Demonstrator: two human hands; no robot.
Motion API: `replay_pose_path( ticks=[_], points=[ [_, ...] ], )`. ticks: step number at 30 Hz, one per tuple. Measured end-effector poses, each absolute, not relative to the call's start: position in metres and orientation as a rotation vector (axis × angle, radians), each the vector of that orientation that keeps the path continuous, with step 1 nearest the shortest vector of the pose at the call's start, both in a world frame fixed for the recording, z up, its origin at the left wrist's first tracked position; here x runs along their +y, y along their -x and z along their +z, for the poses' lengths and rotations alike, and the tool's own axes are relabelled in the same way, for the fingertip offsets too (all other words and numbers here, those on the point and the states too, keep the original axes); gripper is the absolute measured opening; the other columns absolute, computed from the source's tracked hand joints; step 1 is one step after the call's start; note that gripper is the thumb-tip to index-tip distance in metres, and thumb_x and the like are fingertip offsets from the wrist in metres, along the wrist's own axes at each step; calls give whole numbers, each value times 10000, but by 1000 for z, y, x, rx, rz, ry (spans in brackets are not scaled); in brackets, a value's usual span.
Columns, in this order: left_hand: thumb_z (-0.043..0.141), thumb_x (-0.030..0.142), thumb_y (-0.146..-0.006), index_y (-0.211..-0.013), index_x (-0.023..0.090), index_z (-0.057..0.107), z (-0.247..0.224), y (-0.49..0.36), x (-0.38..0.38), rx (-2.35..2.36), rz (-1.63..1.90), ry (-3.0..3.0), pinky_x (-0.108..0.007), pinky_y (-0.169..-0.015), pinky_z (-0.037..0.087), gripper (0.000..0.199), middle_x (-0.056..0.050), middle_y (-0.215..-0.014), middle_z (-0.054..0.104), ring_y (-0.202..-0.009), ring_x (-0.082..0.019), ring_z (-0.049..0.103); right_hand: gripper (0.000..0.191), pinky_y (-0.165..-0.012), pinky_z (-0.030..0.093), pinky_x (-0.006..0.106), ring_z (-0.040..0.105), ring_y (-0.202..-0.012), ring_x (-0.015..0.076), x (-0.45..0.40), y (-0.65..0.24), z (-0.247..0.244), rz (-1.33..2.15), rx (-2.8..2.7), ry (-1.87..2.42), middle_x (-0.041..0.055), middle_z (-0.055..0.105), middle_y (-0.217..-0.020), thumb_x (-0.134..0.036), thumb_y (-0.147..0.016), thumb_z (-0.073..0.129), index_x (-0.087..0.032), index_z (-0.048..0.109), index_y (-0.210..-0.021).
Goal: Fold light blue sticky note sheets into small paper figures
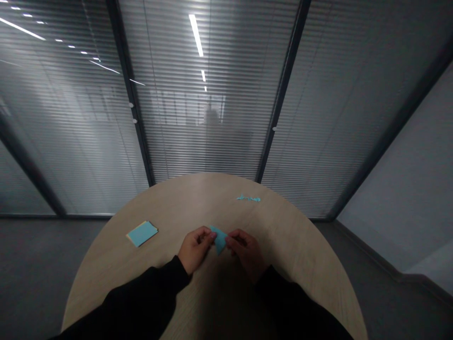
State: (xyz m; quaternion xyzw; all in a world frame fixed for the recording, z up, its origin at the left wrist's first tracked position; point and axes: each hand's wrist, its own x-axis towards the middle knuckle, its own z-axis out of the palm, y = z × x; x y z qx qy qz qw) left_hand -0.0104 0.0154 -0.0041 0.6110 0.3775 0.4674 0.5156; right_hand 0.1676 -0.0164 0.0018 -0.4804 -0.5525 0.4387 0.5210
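I'm pinching the blue paper triangle (219, 240) between my left grip (196, 249) and right grip (246, 252), both clamped on it over the table (184, 203); slackening fingers could be letting it slip free.

Glass partition (208, 141) runs across the far side, fitted with closed horizontal slat blinds (88, 141); dark vertical frame posts (283, 89) divide it into tall panels; long ceiling lights (196, 35) show as bright reflected streaks, upper left and centre; a blurred pale shape (211, 115) sits behind the slats, too indistinct to identify; pale wall (399, 165) closes the right side, with a darker skirting board (375, 250) along its base; grey floor (38, 264) spreads around a round table (184, 198) with a light wood-grain top; overall light dim, cool.
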Motion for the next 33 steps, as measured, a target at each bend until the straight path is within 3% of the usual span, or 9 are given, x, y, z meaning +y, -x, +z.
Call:
replay_pose_path(
  ticks=[8,16,33],
  points=[
    [716,604,-718,-707,162,612,-1,10,14,909,1145,-1374,-220,-503,313,454,36,-574,550,-499,-91,439,326,-500,343,233,469,-540,116,-13,-165,-5,1049,-1379,1122,-28,553,-612,-495,-759,697,-175,646,-791],
    [778,557,-682,-875,145,698,2,10,15,893,1211,-1231,-226,-574,391,462,2,-657,627,-583,-108,523,261,-499,339,227,463,-545,116,-13,-169,-6,981,-1412,1148,-30,535,-609,-431,-775,675,-178,617,-744],
    [761,494,-751,-880,139,705,-7,10,18,793,1284,-1094,-212,-568,392,381,15,-645,593,-573,-94,505,245,-603,419,250,561,-680,158,-11,-168,-10,807,-1617,1245,10,609,-744,-404,-832,625,-174,679,-895]
  ],
)
